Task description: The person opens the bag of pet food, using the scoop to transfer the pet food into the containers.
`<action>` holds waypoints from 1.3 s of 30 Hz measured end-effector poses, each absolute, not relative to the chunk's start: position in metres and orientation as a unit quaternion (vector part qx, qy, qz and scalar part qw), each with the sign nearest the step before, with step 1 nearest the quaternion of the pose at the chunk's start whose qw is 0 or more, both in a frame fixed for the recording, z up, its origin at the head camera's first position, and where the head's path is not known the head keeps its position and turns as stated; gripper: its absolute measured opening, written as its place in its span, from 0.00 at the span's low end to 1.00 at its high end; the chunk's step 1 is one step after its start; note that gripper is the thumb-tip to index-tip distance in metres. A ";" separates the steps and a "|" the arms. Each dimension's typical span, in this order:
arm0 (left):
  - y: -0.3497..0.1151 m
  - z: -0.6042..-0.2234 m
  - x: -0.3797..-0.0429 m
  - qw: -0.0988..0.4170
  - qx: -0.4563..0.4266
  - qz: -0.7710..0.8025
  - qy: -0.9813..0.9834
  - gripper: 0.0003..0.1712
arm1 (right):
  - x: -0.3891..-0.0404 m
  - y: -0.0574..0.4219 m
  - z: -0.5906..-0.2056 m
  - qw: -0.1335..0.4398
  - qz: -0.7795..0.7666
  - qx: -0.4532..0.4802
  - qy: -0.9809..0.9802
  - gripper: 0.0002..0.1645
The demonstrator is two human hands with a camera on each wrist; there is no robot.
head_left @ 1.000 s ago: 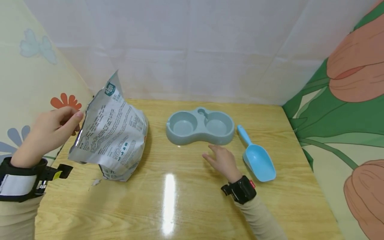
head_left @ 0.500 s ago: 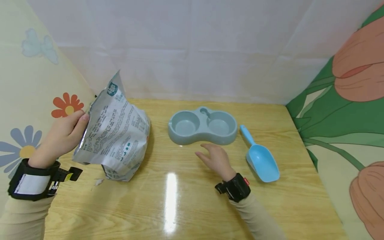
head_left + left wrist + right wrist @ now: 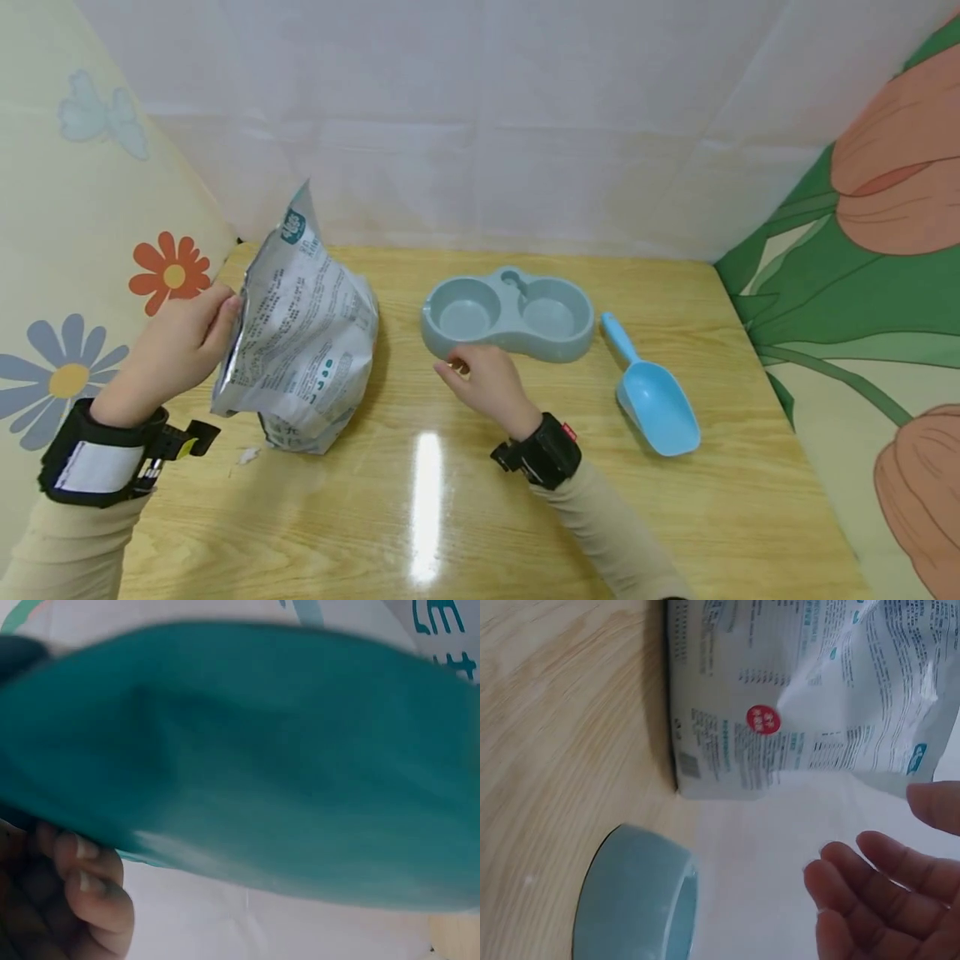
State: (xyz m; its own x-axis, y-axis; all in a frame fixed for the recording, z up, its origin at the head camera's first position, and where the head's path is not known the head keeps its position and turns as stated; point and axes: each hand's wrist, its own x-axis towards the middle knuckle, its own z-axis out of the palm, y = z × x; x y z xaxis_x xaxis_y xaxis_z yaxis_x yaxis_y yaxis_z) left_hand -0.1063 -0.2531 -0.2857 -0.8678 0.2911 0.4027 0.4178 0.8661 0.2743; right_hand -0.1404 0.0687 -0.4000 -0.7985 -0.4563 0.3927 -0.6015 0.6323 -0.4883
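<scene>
A silver-grey printed bag (image 3: 300, 333) stands at the left of the table, leaning toward my left hand. My left hand (image 3: 176, 346) pinches its upper left edge between thumb and fingers. The left wrist view is mostly filled by the bag's blurred teal side (image 3: 247, 765), with curled fingertips (image 3: 97, 892) below it. My right hand (image 3: 487, 383) is over the table just in front of a grey-green double pet bowl (image 3: 506, 333), holding nothing. In the right wrist view its fingers (image 3: 885, 892) are loosely bent and apart from the bag.
Right of the bowl lies a light blue scoop (image 3: 656, 404), its handle toward the back. A small pale scrap (image 3: 248, 455) lies on the wooden table (image 3: 337, 525) near the bag's base. A white cloth backdrop (image 3: 480, 133) and printed side panels surround the table.
My left hand has come in to the right and taken hold of the bag's edge, shifting its top slightly right. My right hand has moved left, toward the bag.
</scene>
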 end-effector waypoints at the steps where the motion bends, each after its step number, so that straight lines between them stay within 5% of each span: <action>1: -0.251 -0.286 -0.106 0.174 -0.187 -0.181 -0.950 0.07 | -0.141 0.066 -0.399 0.120 0.315 0.299 -0.893 0.11; 14: -0.225 -0.285 -0.108 0.166 -0.212 -0.201 -0.942 0.06 | -0.153 0.032 -0.368 0.139 0.362 0.352 -0.852 0.14; 32: -0.208 -0.285 -0.115 0.156 -0.209 -0.228 -0.938 0.07 | -0.157 -0.033 -0.318 -0.012 0.475 0.406 -0.781 0.14; 39: -0.208 -0.285 -0.113 0.157 -0.221 -0.257 -0.927 0.06 | -0.152 -0.047 -0.307 -0.018 0.496 0.394 -0.774 0.10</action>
